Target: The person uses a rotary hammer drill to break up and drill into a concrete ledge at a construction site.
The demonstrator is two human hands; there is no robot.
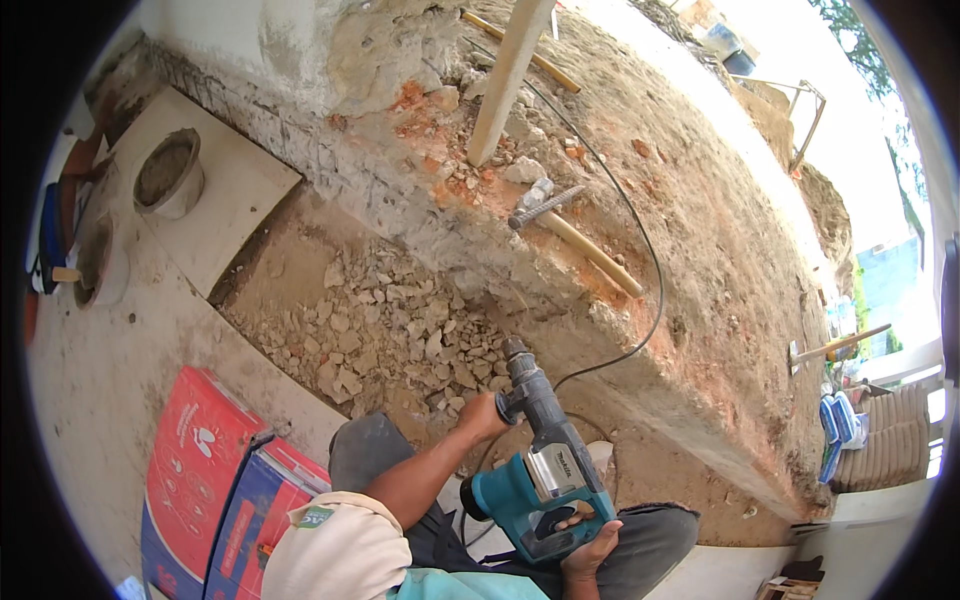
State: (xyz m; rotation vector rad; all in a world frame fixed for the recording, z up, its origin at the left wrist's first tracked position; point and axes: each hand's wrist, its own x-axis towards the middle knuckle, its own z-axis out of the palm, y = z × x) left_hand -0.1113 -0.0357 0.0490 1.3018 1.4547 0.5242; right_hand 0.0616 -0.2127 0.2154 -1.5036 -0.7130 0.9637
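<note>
My left hand (pixel 484 420) is closed around the side handle of a teal and dark grey rotary hammer drill (pixel 545 470). My right hand (pixel 590 540) grips its rear handle, low in the view. The drill's nose points at the foot of a rough, chipped concrete step (pixel 590 330), beside broken rubble (pixel 390 340) in a shallow dug-out patch; the tip is hard to make out. A black cable (pixel 650 300) loops from around the drill over the step. A hammer with a wooden handle (pixel 595 250) lies on the step above.
A co-worker's arm (pixel 75 165) is at far left, near two buckets (pixel 185 200) on pale tiles. Red and blue boxes (pixel 190 450) lie at lower left. A wooden post (pixel 505 80) rises from the step. Another wooden-handled tool (pixel 840 345) and stacked sacks (pixel 880 440) are at right.
</note>
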